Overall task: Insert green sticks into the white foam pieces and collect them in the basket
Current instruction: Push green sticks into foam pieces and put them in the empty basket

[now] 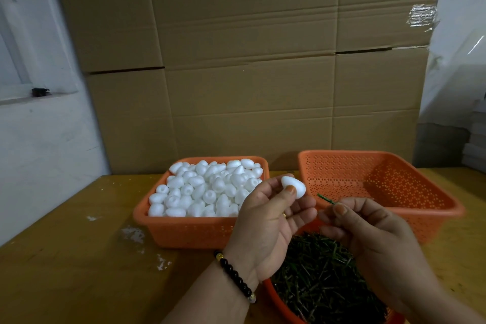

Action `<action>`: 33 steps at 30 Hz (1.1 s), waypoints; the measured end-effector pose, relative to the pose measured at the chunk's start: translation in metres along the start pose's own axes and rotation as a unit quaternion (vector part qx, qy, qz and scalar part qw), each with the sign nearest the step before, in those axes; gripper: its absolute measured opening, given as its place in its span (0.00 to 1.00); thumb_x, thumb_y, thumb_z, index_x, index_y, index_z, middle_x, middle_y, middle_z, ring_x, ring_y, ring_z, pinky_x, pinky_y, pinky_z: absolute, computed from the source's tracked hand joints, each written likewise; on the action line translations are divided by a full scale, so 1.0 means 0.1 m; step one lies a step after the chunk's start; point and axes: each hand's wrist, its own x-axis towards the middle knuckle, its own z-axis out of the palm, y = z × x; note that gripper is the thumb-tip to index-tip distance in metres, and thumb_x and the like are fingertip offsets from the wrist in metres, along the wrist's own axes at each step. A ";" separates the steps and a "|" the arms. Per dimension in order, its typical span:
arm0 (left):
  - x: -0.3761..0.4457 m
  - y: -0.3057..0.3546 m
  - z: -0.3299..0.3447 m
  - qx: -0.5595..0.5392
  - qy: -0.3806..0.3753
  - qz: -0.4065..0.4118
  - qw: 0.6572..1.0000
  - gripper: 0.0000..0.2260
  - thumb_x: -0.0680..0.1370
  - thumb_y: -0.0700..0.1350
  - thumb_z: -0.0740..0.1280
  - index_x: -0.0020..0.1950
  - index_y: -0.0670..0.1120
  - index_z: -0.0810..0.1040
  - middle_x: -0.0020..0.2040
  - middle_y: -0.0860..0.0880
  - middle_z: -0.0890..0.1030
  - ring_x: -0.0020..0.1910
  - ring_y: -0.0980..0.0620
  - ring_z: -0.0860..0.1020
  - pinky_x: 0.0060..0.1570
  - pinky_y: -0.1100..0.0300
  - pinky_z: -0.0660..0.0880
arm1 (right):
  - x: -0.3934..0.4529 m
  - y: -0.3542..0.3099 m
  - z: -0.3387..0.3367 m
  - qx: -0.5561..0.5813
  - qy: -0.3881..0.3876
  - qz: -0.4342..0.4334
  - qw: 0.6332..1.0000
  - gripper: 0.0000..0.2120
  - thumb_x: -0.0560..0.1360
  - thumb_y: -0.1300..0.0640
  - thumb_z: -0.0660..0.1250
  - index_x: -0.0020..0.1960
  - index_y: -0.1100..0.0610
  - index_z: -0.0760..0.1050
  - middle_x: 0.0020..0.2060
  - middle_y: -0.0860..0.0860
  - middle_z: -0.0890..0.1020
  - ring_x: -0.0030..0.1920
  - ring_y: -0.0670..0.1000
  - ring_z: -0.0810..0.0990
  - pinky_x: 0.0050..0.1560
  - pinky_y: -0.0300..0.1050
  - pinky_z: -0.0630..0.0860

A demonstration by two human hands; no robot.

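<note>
My left hand (265, 221) pinches a white egg-shaped foam piece (294, 185) between thumb and fingertips, held above the table. My right hand (373, 234) pinches a thin green stick (325, 199) whose tip points left toward the foam piece, a short gap apart. An orange basket (184, 231) at the left is heaped with several white foam pieces (205, 189). A second orange perforated basket (381, 179) at the right holds nothing visible. Below my hands a round orange bowl (273, 297) is full of green sticks (320, 279).
The baskets stand on a yellowish wooden table (79, 258) with white foam crumbs (134, 234) left of the full basket. Large cardboard boxes (249, 61) form a wall right behind the baskets. A white wall is at the left, plastic sheeting at the right.
</note>
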 end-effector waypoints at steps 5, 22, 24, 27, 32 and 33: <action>0.00 0.02 -0.01 -0.029 0.002 -0.017 0.999 0.07 0.75 0.38 0.67 0.52 0.39 0.76 0.45 0.41 0.82 0.42 0.48 0.81 0.41 0.57 0.80 | 0.00 0.00 0.01 0.067 -0.010 0.006 0.998 0.04 0.68 0.65 0.65 0.41 0.66 0.73 0.43 0.62 0.83 0.42 0.56 0.84 0.37 0.43 0.82; -0.01 0.02 -0.02 -0.083 0.009 -0.103 0.991 0.06 0.70 0.40 0.70 0.43 0.38 0.82 0.44 0.40 0.82 0.37 0.50 0.81 0.38 0.58 0.80 | 0.00 -0.04 0.01 0.128 -0.031 0.037 0.991 0.04 0.70 0.61 0.64 0.45 0.60 0.73 0.38 0.57 0.81 0.38 0.53 0.83 0.36 0.44 0.81; -0.02 0.02 -0.02 -0.095 0.010 -0.117 0.989 0.06 0.70 0.39 0.69 0.45 0.38 0.82 0.47 0.39 0.82 0.38 0.50 0.81 0.38 0.58 0.80 | 0.00 -0.03 0.01 0.123 -0.032 0.038 0.991 0.08 0.70 0.60 0.64 0.49 0.60 0.74 0.37 0.56 0.80 0.37 0.53 0.83 0.35 0.44 0.81; -0.03 0.02 -0.02 -0.115 0.008 -0.142 0.983 0.11 0.71 0.38 0.68 0.53 0.40 0.77 0.49 0.38 0.83 0.38 0.50 0.81 0.37 0.58 0.80 | -0.02 -0.02 0.02 0.089 -0.027 0.023 0.995 0.13 0.70 0.60 0.64 0.53 0.61 0.76 0.37 0.56 0.80 0.34 0.51 0.82 0.30 0.41 0.79; -0.02 0.01 -0.03 -0.134 0.011 -0.167 0.977 0.13 0.74 0.40 0.67 0.57 0.42 0.77 0.50 0.38 0.83 0.35 0.51 0.80 0.34 0.59 0.79 | -0.05 -0.02 0.04 0.032 -0.024 0.000 0.999 0.09 0.69 0.60 0.67 0.47 0.62 0.77 0.33 0.57 0.79 0.29 0.51 0.78 0.25 0.40 0.75; -0.02 0.00 -0.03 -0.139 0.011 -0.171 0.975 0.12 0.74 0.40 0.67 0.57 0.42 0.77 0.50 0.38 0.82 0.35 0.51 0.80 0.33 0.60 0.79 | -0.06 -0.02 0.04 0.017 -0.023 -0.009 1.000 0.07 0.68 0.59 0.67 0.44 0.61 0.78 0.32 0.57 0.78 0.28 0.51 0.77 0.25 0.39 0.74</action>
